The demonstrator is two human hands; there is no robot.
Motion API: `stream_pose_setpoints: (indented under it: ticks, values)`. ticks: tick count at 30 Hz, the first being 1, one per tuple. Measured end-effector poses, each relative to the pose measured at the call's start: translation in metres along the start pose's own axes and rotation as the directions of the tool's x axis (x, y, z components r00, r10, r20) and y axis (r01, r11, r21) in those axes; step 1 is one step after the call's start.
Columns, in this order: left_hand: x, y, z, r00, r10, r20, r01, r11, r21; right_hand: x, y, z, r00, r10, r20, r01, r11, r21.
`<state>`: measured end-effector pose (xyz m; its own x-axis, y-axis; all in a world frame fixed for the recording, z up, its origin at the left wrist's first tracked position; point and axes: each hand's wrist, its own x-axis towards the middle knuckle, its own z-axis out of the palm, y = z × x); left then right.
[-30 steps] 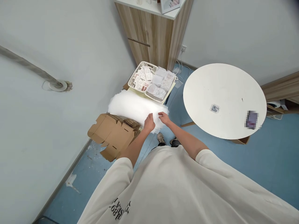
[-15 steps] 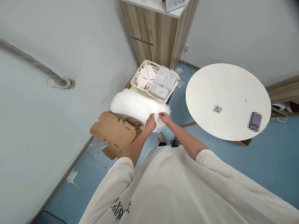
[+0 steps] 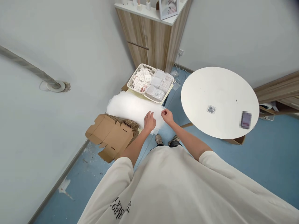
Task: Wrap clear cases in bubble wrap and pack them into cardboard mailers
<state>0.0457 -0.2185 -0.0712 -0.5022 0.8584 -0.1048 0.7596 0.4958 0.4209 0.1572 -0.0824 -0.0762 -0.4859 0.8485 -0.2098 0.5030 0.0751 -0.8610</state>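
The two grips have drawn slightly apart. The left grip (image 3: 149,122), fingers half curled, rests on a white fluffy sheet (image 3: 130,107); the right grip (image 3: 167,116), fingertips pinched, sits at its edge. Neither clearly holds it. Flattened cardboard (image 3: 109,137) lies just left of the grips, a basket (image 3: 150,84) beyond them.

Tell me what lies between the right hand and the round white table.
In the head view, only bare blue floor lies between the right hand and the round white table.
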Motion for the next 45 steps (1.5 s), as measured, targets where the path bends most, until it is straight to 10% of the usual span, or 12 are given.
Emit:
stream_pose_setpoints:
  ticks: [14, 30, 41, 45]
  values:
    - [0.034, 0.123, 0.054, 0.928, 0.347, 0.133, -0.346, 0.938, -0.032, 0.000, 0.072, -0.183, 0.972, 0.082, -0.221, -0.097, 0.994, -0.055]
    - [0.097, 0.311, 0.141, 0.847, 0.353, 0.397, -0.378, 0.926, -0.016, 0.049, 0.205, -0.392, 0.899, 0.279, -0.337, -0.299, 0.954, -0.008]
    - [0.105, 0.354, 0.200, 0.794, 0.210, 0.571, -0.311, 0.947, 0.085, 0.061, 0.255, -0.453, 0.870, 0.274, -0.410, -0.419, 0.850, -0.320]
    - [0.104, 0.354, 0.207, 0.789, 0.183, 0.586, -0.305, 0.945, 0.116, 0.057, 0.259, -0.451, 0.982, 0.102, -0.161, -0.173, 0.833, -0.525]
